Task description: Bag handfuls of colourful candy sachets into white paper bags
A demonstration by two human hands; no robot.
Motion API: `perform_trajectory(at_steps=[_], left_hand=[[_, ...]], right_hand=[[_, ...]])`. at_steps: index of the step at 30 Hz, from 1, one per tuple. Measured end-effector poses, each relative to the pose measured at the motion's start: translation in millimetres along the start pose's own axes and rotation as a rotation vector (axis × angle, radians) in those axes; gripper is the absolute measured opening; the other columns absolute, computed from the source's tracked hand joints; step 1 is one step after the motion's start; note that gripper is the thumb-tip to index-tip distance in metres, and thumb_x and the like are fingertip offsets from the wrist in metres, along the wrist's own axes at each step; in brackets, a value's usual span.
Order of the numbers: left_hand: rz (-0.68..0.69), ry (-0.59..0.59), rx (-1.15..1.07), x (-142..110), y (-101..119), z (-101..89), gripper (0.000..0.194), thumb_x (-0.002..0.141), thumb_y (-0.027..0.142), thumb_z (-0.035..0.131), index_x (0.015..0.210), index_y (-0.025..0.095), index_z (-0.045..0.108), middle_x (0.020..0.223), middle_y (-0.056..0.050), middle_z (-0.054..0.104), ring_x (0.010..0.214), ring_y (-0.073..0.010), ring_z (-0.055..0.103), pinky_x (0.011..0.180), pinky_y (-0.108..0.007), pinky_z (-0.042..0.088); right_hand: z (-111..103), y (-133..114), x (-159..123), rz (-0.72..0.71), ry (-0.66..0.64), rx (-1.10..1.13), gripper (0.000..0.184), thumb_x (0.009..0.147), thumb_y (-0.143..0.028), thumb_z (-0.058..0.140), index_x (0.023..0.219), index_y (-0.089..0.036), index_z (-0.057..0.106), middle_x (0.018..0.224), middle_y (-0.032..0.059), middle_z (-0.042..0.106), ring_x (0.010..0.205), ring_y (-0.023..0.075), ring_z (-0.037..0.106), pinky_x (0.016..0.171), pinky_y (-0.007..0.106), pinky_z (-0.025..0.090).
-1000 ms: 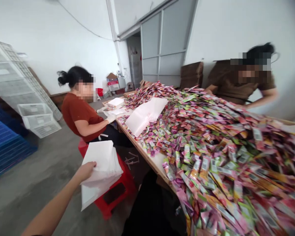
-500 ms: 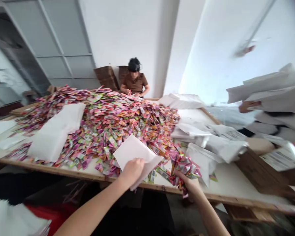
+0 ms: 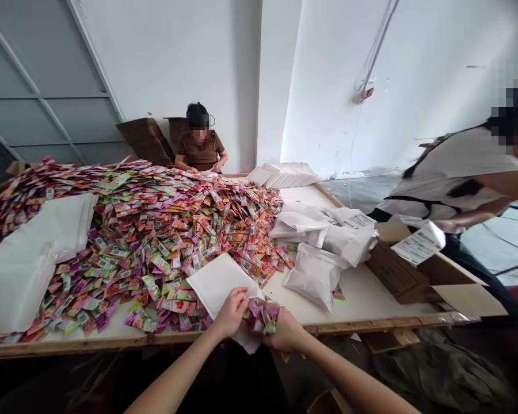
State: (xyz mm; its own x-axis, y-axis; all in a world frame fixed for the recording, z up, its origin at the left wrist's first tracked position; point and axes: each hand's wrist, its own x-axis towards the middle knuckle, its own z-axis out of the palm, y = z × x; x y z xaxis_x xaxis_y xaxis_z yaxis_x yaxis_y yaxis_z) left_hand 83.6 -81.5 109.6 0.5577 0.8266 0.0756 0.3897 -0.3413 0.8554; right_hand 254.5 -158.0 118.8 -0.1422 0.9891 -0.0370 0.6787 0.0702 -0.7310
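Observation:
My left hand [image 3: 232, 312] is closed on the edge of a white mailer bag [image 3: 224, 280] at the table's front edge. In my right hand [image 3: 286, 332] is a bunch of small colourful packets [image 3: 263, 315], pressed at the mouth of the bag. Part of the bunch seems to be inside the mouth; how far in is hidden by my hands. Just beyond lies a large heap of the same packets [image 3: 172, 230], pink, green, orange and purple.
White mailers [image 3: 21, 270] lie on the heap at left. Filled white bags [image 3: 315, 276] sit right of my hands, beside an open cardboard box [image 3: 399, 276]. One person [image 3: 201, 150] sits across the table; another [image 3: 461, 167] leans at the box. More mailers [image 3: 291, 174] lie at the back.
My right hand has brought the packets leftward to the bag's mouth. The view has turned right. The person at right no longer holds up a stack of white mailers and now bends at the box.

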Motion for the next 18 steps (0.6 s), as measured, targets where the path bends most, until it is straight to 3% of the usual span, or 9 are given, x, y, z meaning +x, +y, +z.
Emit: perform_trajectory(at_steps=[4, 8, 11, 14, 16, 18], left_hand=[[-0.009, 0.057, -0.112, 6.2, 11.9, 7.9, 0.030, 0.086, 0.033, 0.033, 0.072, 0.017, 0.054, 0.119, -0.011, 0.053, 0.113, -0.0181, 0.047, 0.100, -0.033, 0.033], [-0.035, 0.124, -0.114, 15.5, 11.5, 11.2, 0.026, 0.083, 0.030, 0.040, 0.066, 0.016, 0.053, 0.119, -0.013, 0.053, 0.114, -0.0203, 0.046, 0.101, -0.035, 0.031], [-0.075, 0.237, -0.123, 22.5, 0.1, 13.7, 0.026, 0.083, 0.028, 0.039, 0.064, 0.016, 0.052, 0.118, -0.014, 0.053, 0.114, -0.0202, 0.046, 0.101, -0.036, 0.031], [-0.086, 0.344, -0.142, 23.6, -7.1, 12.6, 0.028, 0.085, 0.028, 0.036, 0.065, 0.016, 0.051, 0.117, -0.013, 0.053, 0.110, -0.0189, 0.049, 0.099, -0.035, 0.034], [-0.005, 0.303, -0.095, 20.6, -3.7, 9.3, 0.027, 0.086, 0.027, 0.036, 0.067, 0.016, 0.052, 0.116, -0.012, 0.054, 0.108, -0.0182, 0.050, 0.096, -0.035, 0.036], [0.136, 0.206, 0.017, 17.2, 4.7, 5.2, 0.023, 0.085, 0.024, 0.038, 0.070, 0.016, 0.053, 0.116, -0.010, 0.054, 0.109, -0.0181, 0.049, 0.097, -0.035, 0.036]], right_hand=[[5.9, 4.2, 20.1, 0.113, 0.070, 0.072, 0.025, 0.055, -0.015, 0.058, 0.080, -0.016, 0.056, 0.080, 0.0016, 0.063, 0.072, 0.0158, 0.056, 0.063, 0.022, 0.045], [21.8, -2.9, 28.6, 0.153, 0.177, -0.342, 0.033, 0.058, -0.019, 0.057, 0.091, -0.013, 0.055, 0.086, 0.0096, 0.060, 0.081, 0.0221, 0.055, 0.070, 0.030, 0.045], [33.4, -8.2, 32.1, 0.178, 0.133, -0.543, 0.050, 0.052, -0.017, 0.062, 0.100, -0.008, 0.052, 0.095, 0.0161, 0.057, 0.093, 0.0284, 0.051, 0.074, 0.034, 0.044], [37.2, -3.9, 38.8, 0.068, 0.088, -0.622, 0.059, 0.052, -0.018, 0.063, 0.109, -0.009, 0.050, 0.104, 0.0162, 0.055, 0.100, 0.0294, 0.047, 0.078, 0.035, 0.043], [35.7, 2.3, 46.6, 0.042, 0.060, -0.607, 0.057, 0.054, -0.020, 0.063, 0.108, -0.011, 0.051, 0.103, 0.0143, 0.057, 0.097, 0.0274, 0.050, 0.079, 0.034, 0.043], [33.4, 5.4, 57.0, 0.112, 0.030, -0.565, 0.044, 0.058, -0.022, 0.063, 0.099, -0.011, 0.056, 0.095, 0.0129, 0.060, 0.089, 0.0254, 0.055, 0.076, 0.033, 0.044]])
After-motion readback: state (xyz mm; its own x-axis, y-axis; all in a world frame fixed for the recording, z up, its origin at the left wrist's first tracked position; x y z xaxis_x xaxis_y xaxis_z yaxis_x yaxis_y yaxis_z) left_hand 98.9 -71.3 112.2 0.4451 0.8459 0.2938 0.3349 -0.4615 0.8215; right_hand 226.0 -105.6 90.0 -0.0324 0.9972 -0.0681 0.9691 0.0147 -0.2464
